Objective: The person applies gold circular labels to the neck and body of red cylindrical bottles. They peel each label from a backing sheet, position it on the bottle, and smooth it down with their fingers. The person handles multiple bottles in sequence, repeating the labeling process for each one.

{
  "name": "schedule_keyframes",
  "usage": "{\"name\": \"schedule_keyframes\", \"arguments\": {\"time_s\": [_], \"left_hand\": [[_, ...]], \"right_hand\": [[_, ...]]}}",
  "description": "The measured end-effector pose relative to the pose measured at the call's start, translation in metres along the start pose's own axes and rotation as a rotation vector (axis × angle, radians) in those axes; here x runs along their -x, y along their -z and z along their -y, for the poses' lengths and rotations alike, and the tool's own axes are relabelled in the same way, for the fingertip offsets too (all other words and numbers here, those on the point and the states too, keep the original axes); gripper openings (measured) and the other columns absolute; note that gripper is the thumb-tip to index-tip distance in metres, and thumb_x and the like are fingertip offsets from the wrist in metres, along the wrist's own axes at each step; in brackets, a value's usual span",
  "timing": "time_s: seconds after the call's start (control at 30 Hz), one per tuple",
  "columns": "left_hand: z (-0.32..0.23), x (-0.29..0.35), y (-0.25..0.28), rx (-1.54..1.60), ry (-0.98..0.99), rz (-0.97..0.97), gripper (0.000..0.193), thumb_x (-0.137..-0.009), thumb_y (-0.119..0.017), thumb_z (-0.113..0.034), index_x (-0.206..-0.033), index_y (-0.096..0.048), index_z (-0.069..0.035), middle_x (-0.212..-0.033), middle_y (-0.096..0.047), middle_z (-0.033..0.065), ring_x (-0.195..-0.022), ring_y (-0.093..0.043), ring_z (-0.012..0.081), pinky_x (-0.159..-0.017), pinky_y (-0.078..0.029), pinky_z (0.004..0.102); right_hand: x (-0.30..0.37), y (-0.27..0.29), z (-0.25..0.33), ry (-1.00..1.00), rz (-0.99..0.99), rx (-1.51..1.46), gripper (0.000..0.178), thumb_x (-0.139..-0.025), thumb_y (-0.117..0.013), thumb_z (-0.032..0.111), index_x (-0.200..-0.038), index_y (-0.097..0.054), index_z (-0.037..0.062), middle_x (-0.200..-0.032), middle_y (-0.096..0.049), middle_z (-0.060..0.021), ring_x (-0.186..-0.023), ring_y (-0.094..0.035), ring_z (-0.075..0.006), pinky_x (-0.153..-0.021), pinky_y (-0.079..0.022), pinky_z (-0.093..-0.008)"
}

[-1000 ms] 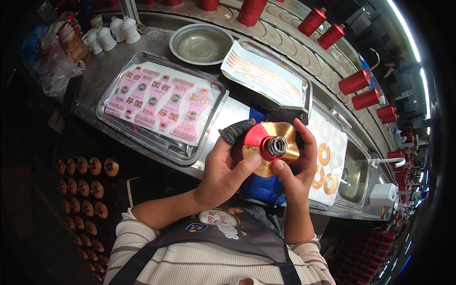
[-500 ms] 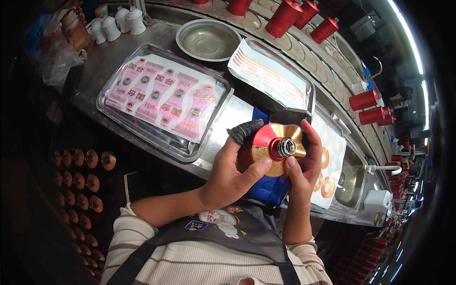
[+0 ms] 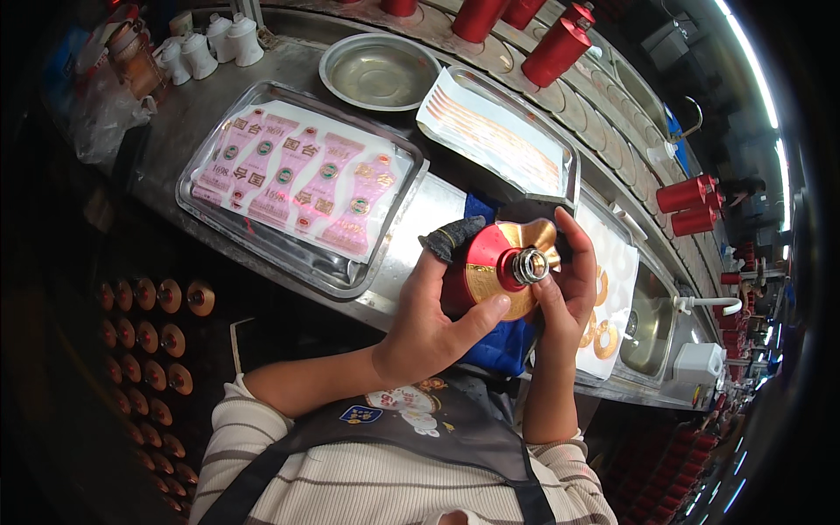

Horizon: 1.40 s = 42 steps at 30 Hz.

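Above the near edge of the steel surface, just in front of the person's chest, both hands hold a red bottle with its silver neck pointing up at the camera. A gold, ribbon-like collar fans out around that neck. The left hand is closed around the bottle from the left and below, thumb lying along its gold lower edge and a dark fingertip cover on one finger at the top. The right hand grips it from the right, fingers curled over the collar and thumb touching beside the neck.

Under the bottle lies a blue cloth. To the left, a shallow metal tray holds rows of pink labels. Behind the bottle a second tray carries a stack of white strips with orange lines, and to the right a white sheet bears gold rings. A round metal dish sits farther back, with small white caps to its left. Red bottles stand along the conveyor at the far side. Down to the left, rows of round bottle tops show in a crate below the surface.
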<state>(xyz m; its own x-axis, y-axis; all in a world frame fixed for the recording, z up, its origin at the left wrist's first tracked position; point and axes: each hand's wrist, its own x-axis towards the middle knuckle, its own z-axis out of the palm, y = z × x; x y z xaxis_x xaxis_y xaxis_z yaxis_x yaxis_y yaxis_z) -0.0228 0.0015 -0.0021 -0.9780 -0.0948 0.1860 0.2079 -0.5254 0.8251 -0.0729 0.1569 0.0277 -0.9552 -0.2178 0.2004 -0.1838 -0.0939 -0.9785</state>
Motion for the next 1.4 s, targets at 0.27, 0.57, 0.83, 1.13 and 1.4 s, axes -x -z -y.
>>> {"name": "schedule_keyframes", "arguments": {"time_s": [0.27,0.57,0.83,1.13,1.4], "left_hand": [[-0.004,-0.002,0.004,-0.013,0.007,0.023,0.063,-0.092,-0.068,-0.006,-0.145,-0.034,0.002,-0.135,-0.050,0.0133,-0.125,-0.052,0.0178,-0.108,-0.043,0.0340],[-0.010,-0.003,0.001,0.000,0.029,0.020,0.061,-0.094,-0.065,-0.006,-0.145,-0.034,0.000,-0.136,-0.049,0.0127,-0.125,-0.052,0.0180,-0.110,-0.042,0.0357],[-0.012,-0.005,0.009,0.083,0.116,-0.010,0.059,-0.094,-0.063,-0.005,-0.146,-0.035,0.000,-0.138,-0.050,0.0144,-0.128,-0.050,0.0200,-0.112,-0.040,0.0374],[-0.008,-0.003,0.008,-0.017,0.057,0.022,0.057,-0.094,-0.060,-0.004,-0.145,-0.035,0.000,-0.140,-0.050,0.0148,-0.129,-0.051,0.0202,-0.112,-0.040,0.0378],[-0.008,-0.004,0.009,-0.027,0.043,0.035,0.056,-0.094,-0.060,-0.004,-0.145,-0.037,0.000,-0.139,-0.050,0.0148,-0.128,-0.051,0.0204,-0.112,-0.039,0.0382]], "right_hand": [[0.006,-0.009,0.002,0.000,0.011,-0.118,0.068,-0.090,-0.065,0.002,-0.151,-0.033,-0.0011,-0.149,-0.043,-0.0149,-0.105,-0.064,-0.0139,-0.084,-0.052,-0.0225],[0.005,0.001,-0.003,-0.039,0.089,-0.043,0.074,-0.086,-0.072,0.006,-0.150,-0.035,-0.0008,-0.144,-0.043,-0.0123,-0.101,-0.066,-0.0126,-0.073,-0.053,-0.0205],[0.002,0.004,0.005,-0.086,0.110,-0.139,0.063,-0.092,-0.062,0.006,-0.150,-0.036,0.0006,-0.147,-0.042,-0.0102,-0.091,-0.063,-0.0076,-0.076,-0.049,-0.0211],[-0.002,0.000,0.002,-0.048,0.092,-0.120,0.063,-0.092,-0.070,0.009,-0.148,-0.041,0.0018,-0.135,-0.049,-0.0074,-0.079,-0.059,-0.0024,-0.068,-0.047,-0.0164],[-0.002,0.001,0.001,-0.102,0.042,-0.159,0.061,-0.092,-0.068,0.011,-0.146,-0.041,0.0005,-0.133,-0.057,-0.0075,-0.069,-0.053,0.0015,-0.058,-0.039,-0.0138]]}}
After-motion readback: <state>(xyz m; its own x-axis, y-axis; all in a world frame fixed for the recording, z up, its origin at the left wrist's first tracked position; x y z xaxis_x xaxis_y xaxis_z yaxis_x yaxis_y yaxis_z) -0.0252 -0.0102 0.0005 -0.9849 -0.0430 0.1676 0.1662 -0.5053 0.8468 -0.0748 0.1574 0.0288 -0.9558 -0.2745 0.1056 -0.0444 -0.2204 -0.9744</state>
